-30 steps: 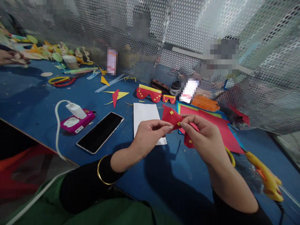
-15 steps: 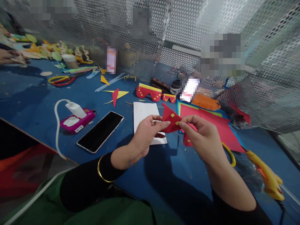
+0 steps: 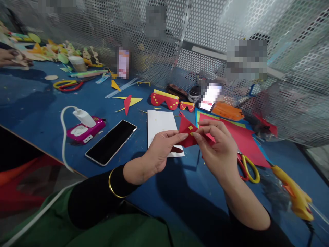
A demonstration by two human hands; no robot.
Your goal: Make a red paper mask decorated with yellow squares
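Between both hands is a folded red paper piece [image 3: 187, 140] with small yellow paper squares stuck on its face. My left hand [image 3: 160, 151] pinches its left side, thumb in front. The thumb and forefinger of my right hand [image 3: 219, 147] are closed at its right side, right beside a yellow square [image 3: 191, 128]. My right hand hides the rest of that side. Under the paper piece lies a white sheet [image 3: 160, 121]. Farther back are two red eyeglass shapes, a large one [image 3: 164, 99] and a small one [image 3: 187, 106], with yellow top strips and dots.
Left of my hands lie a black phone [image 3: 111, 142] and a purple power socket [image 3: 87, 132] with a white charger. Red paper sheets [image 3: 239, 140], scissors [image 3: 250, 169] and a yellow glue gun [image 3: 293, 192] are on the right. Another person's hand [image 3: 15, 58] works at far left.
My right hand has shifted slightly left and turned along the red paper piece, and the scissors beside it now show more. My left hand keeps its pinch.
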